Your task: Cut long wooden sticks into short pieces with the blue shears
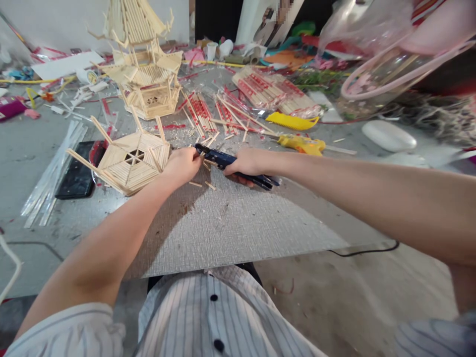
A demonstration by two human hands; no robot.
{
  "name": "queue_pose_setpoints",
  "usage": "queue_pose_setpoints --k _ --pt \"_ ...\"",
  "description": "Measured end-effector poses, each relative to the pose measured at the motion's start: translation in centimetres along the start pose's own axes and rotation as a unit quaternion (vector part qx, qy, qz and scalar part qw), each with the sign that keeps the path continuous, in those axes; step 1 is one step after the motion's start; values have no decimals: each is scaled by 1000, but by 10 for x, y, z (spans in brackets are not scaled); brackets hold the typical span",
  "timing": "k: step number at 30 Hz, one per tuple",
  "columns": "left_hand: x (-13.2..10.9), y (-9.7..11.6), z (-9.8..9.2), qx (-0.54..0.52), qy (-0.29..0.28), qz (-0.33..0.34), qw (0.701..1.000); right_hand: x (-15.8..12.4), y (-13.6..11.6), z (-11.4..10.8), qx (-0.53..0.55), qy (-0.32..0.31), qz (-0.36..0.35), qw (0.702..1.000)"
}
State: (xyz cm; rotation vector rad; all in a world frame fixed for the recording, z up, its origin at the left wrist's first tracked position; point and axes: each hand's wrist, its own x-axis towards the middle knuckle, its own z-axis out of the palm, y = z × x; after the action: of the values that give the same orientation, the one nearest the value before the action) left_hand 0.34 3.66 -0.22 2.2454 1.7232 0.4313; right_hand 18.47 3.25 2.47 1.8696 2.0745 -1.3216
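Note:
My right hand (pixel 243 166) is wrapped round the handles of dark blue cutting pliers (pixel 217 156), whose jaws point left. Close to those jaws, the fingers of my left hand (pixel 185 162) are pinched together, apparently on a short end of thin wooden stick that they mostly hide. Just left of that hand lies a hexagonal base (pixel 122 163) built of wooden sticks, with several posts standing up from its corners. Behind it stands a tiered pagoda model (pixel 148 99) of the same sticks. Short cut stick pieces (pixel 210 185) are scattered below the pliers.
Loose chopsticks in red wrappers (pixel 201 114) and packed bundles (pixel 260 89) lie farther back. A yellow-handled saw (pixel 292 120), a yellow glue gun (pixel 302 144) and a white oval object (pixel 388 135) are at right. Clear glue sticks (pixel 55 171) and a black phone (pixel 76 173) lie left.

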Motion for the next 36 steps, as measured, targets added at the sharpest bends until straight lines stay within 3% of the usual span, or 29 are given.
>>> queue_pose_setpoints --k 3,15,26,32,36 --pt "0 -1 1 4 -3 -14 1000 1 -2 -1 -3 -35 10 999" --pt "1 -2 1 12 -16 -22 1000 14 8 2 -11 -25 -10 1000" --pt "3 -4 3 17 -13 -19 1000 6 -3 4 -24 -1 20 999" --pt "1 -2 2 -2 -10 -25 1000 5 -2 0 44 -41 24 998" --pt "-1 -1 2 7 -8 -21 1000 1 -3 -3 76 -56 64 993"
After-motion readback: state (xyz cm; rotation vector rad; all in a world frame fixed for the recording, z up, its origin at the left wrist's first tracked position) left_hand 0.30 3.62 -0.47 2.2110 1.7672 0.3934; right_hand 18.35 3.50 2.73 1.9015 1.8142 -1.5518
